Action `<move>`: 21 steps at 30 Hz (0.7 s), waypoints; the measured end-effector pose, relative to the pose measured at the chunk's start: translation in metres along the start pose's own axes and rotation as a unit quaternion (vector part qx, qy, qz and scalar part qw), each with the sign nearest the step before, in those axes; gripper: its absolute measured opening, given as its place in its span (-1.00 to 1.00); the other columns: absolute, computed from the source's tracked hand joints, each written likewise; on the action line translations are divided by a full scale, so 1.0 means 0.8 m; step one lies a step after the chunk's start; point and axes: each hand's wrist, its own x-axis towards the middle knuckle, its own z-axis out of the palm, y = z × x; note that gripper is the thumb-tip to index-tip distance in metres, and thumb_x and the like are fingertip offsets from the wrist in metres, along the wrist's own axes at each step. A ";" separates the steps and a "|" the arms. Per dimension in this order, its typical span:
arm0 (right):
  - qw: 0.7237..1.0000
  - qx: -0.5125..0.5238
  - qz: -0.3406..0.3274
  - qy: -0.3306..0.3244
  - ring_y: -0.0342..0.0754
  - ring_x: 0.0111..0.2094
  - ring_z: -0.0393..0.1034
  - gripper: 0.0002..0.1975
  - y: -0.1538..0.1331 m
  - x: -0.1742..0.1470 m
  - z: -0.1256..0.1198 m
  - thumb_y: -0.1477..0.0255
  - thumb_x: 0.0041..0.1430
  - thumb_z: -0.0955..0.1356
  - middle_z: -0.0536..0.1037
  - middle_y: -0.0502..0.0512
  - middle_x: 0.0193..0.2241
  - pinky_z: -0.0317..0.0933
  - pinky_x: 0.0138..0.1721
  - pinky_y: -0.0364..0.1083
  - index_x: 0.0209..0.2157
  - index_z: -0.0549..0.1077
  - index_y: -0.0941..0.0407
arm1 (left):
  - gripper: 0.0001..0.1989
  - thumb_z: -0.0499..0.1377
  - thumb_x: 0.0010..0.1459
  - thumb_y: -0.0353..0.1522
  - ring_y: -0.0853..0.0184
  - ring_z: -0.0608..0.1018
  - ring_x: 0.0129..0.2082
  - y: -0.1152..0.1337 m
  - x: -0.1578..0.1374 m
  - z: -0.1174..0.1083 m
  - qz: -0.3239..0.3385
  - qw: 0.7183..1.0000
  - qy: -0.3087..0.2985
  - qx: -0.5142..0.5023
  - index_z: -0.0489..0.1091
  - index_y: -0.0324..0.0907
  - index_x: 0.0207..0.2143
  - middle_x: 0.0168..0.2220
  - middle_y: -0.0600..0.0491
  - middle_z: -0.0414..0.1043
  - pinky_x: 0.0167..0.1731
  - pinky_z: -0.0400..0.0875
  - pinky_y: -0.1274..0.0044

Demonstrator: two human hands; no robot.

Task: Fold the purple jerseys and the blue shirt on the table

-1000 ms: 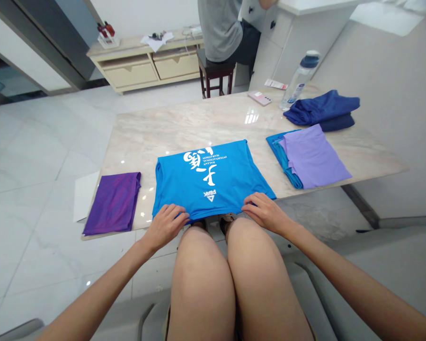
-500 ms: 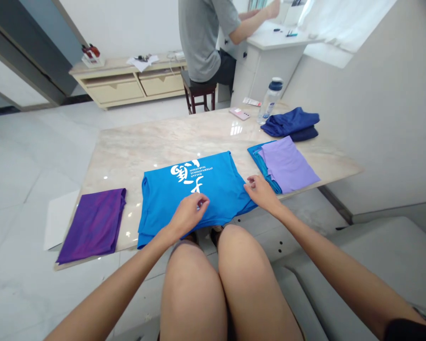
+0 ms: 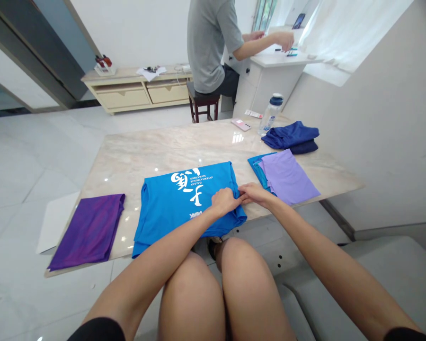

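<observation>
Your left hand point(image 3: 224, 201) and right hand point(image 3: 252, 193) met at the right edge of the bright blue T-shirt point(image 3: 184, 201), fingers of both pinched shut on its fabric. The shirt lay partly folded at the near edge of the marble table point(image 3: 156, 147), white lettering facing up. A folded purple garment point(image 3: 88, 231) sat to its left, a lilac one point(image 3: 287, 176) to its right, navy clothes point(image 3: 291, 136) and a water bottle point(image 3: 270, 113) beyond. A person in grey point(image 3: 208, 45) sat at a desk behind.
</observation>
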 end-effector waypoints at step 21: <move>0.972 -0.137 -0.112 0.154 -0.03 -0.51 0.50 -0.84 -0.158 0.030 0.242 0.48 0.20 0.50 0.52 0.02 -0.54 0.41 -0.49 -0.13 -0.39 0.46 0.10 | -0.82 0.25 0.24 -0.33 0.28 0.56 -0.31 -0.194 -0.164 -0.031 -0.122 0.884 0.163 -0.421 0.49 -0.22 -0.13 -0.28 0.03 0.54 -0.28 0.48 0.51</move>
